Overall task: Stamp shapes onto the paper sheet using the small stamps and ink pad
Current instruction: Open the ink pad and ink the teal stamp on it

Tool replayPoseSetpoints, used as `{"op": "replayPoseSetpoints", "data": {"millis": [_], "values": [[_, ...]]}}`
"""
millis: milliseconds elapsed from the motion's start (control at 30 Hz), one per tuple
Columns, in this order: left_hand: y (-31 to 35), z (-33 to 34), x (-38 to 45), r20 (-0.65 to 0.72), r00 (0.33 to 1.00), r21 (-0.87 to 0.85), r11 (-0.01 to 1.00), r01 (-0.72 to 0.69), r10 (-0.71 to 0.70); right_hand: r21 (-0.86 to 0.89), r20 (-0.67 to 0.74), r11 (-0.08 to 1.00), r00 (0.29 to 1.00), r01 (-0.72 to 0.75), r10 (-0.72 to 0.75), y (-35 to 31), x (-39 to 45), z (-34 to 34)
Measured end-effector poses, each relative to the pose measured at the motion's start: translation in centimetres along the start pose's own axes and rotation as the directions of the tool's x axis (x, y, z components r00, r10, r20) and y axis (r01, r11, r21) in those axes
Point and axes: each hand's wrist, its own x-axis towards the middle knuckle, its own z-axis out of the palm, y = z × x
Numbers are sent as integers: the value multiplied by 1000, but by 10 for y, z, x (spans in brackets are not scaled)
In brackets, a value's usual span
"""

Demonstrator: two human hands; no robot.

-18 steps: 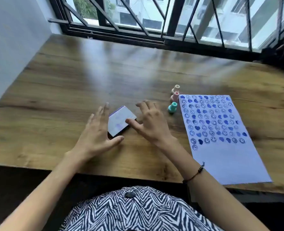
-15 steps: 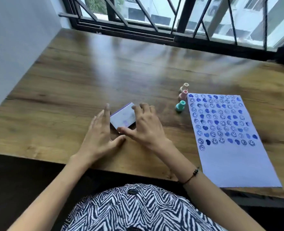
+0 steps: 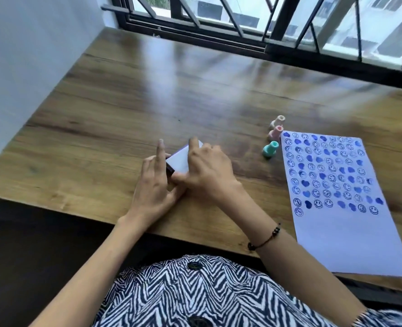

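Both hands have closed in on the ink pad (image 3: 180,159) since half a second ago: the right hand (image 3: 209,172), then spread beside the pad with its thumb at the near edge, now lies across the white lid with fingers curled over its far side, while the left hand (image 3: 154,185) presses against the left edge, index finger raised. Together they grip the pad near the middle of the wooden table (image 3: 101,128). Three small stamps, cream (image 3: 277,122), pink (image 3: 275,133) and teal (image 3: 270,149), stand upright just beside the top left corner of the paper sheet (image 3: 341,237), whose upper half carries rows of blue hearts and smiley faces. A black-barred window (image 3: 277,24) runs along the table's far edge; a white wall (image 3: 30,43) stands at left.
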Motion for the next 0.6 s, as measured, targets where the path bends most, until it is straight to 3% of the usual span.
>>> {"op": "replayPoseSetpoints", "data": {"millis": [100, 167, 233, 300, 367, 600], "values": [[0, -1, 1, 2, 1000, 28, 1000, 5, -5, 151, 101, 989, 995, -4, -11, 16, 10, -29], [-1, -1, 3, 28, 1000, 68, 998, 5, -7, 363, 162, 929, 987, -66, 6, 29, 19, -47], [-1, -4, 5, 47, 999, 108, 994, 3, -8, 622, 273, 752, 960, -219, 54, 44, 28, -62], [4, -7, 9, 41, 999, 105, 994, -15, 11, 721, 324, 622, 942, -305, 86, 59, 37, -71], [13, -9, 13, 29, 999, 69, 997, -33, 31, 708, 303, 637, 946, -304, 115, 72, 46, -75], [40, -2, 21, 49, 995, -31, 996, -88, 89, 461, 46, 862, 976, -211, 214, 96, 59, -74]]}}
